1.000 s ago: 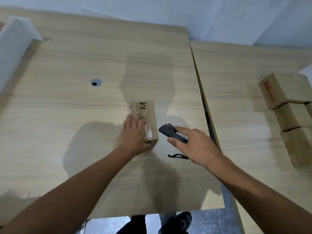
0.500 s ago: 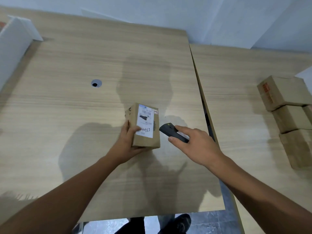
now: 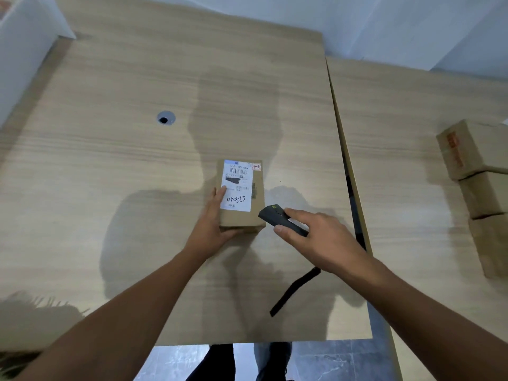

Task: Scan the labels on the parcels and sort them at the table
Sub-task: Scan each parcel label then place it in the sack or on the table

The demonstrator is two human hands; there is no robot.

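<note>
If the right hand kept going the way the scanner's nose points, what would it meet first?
Probably the parcel: the scanner in the right hand aims up-left at its near right corner, close by; height is unclear.

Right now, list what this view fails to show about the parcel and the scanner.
- Head view: printed text on the label is too small and partly inked over.
- Scanner rear is covered by the right hand.
- Stacked boxes are cut off by the right edge.
</note>
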